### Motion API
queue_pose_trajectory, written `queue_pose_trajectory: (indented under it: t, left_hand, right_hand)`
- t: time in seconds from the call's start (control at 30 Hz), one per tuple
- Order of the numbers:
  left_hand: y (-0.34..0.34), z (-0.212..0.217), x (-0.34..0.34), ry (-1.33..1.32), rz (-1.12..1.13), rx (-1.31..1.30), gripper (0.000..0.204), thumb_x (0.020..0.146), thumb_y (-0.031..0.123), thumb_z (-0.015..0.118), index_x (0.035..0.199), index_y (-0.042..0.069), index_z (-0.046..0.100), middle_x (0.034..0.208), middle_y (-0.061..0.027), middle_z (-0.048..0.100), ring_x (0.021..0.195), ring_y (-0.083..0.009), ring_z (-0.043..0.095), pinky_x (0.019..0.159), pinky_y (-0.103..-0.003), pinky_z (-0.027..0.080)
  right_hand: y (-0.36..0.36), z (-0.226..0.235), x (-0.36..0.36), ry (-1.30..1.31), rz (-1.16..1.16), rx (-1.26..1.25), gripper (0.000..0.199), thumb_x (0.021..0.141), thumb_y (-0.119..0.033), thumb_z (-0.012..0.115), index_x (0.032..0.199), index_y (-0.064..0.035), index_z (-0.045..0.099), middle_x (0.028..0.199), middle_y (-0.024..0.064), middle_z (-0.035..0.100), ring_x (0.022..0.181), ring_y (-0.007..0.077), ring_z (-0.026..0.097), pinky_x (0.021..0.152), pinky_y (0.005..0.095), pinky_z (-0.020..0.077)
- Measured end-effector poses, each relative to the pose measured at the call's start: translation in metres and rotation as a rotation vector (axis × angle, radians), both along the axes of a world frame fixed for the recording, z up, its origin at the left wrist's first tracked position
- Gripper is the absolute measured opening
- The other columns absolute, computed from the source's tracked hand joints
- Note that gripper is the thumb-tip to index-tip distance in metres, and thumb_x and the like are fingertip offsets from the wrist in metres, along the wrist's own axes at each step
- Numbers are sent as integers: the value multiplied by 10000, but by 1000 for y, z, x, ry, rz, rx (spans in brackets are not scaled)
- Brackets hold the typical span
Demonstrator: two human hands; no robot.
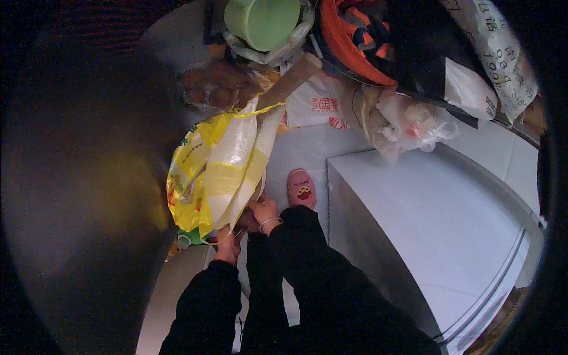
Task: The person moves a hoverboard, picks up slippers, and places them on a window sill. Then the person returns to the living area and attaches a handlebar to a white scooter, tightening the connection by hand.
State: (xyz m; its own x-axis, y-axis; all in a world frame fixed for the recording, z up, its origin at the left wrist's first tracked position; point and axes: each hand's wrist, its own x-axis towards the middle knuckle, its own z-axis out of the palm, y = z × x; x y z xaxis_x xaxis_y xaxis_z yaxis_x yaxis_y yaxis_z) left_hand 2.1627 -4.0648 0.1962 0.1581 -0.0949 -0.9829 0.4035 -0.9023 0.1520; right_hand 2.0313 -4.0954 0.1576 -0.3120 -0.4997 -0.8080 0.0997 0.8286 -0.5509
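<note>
A large yellow and white plastic bag (234,151) stands tilted in front of me, its side creased into long folds. My left hand (226,247) is closed on the near edge of this bag, beside a thin strap or string. Just to the right, my right hand (265,212), with a bracelet at the wrist, is closed at the bag's near right edge; its fingertips are partly hidden. Between the hands lies something dark reddish-brown (247,221) that I cannot make out. A green and white object (189,237) shows under the bag's left corner.
A white cabinet-like box (408,219) stands at right, a dark smooth panel (83,177) at left. Beyond are a green basin (260,23), an orange tub (337,47), a white printed bag (312,103) and crumpled clear bags (414,124). My pink slipper (301,186) is on the floor.
</note>
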Motion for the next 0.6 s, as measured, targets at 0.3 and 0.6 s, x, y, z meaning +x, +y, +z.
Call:
queue_pose_trajectory:
  t: [0.3, 0.6]
  left_hand:
    - [-20, 15, -3, 20, 16, 8, 278, 909, 308, 502, 1095, 107, 545, 1036, -25, 596, 883, -149, 577, 722, -286, 482]
    - [-97, 158, -64, 131, -274, -140, 265, 880, 227, 544, 1094, 73, 511, 833, -32, 554, 738, -139, 556, 629, -251, 459]
  right_hand:
    - [-1, -3, -9, -97, 190, 122, 339, 729, -179, 674, 1019, -11, 629, 960, 142, 662, 867, 219, 632, 746, 320, 486]
    - [-63, 128, -93, 244, 106, 111, 262, 708, -183, 685, 918, -29, 652, 896, 95, 665, 859, 219, 615, 780, 297, 465]
